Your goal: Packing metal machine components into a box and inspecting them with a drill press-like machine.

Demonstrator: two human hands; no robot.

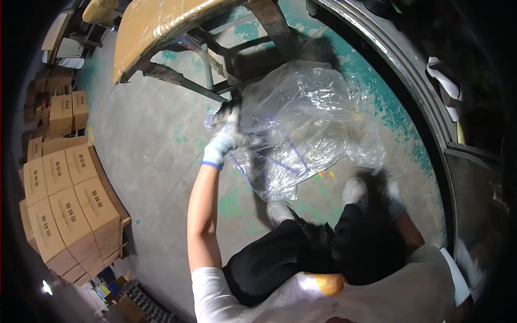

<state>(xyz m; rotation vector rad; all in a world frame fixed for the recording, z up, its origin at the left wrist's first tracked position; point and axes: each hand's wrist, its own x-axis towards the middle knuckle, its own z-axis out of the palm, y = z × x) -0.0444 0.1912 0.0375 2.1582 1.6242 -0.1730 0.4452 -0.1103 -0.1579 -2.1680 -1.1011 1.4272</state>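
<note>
A large clear plastic bag or sheet (301, 118) lies crumpled on the floor in front of my shoes, with thin purple lines across part of it. My left hand (227, 129), in a white and dark work glove with a blue cuff, reaches out to the plastic's left edge. Motion blurs its fingers, so whether they grip the film does not show. Low beside my right shoe (355, 192) is my right hand (393, 196), also gloved, close to the plastic's near right corner. It is dim and blurred, and its fingers cannot be made out.
Just beyond the plastic stands a worn stool or bench (167, 27) with a tape-covered top and dark legs. Stacked brown cartons (70, 204) sit on a pallet at the left, more cartons (67, 113) farther back. A metal-framed machine edge (420, 91) runs along the right.
</note>
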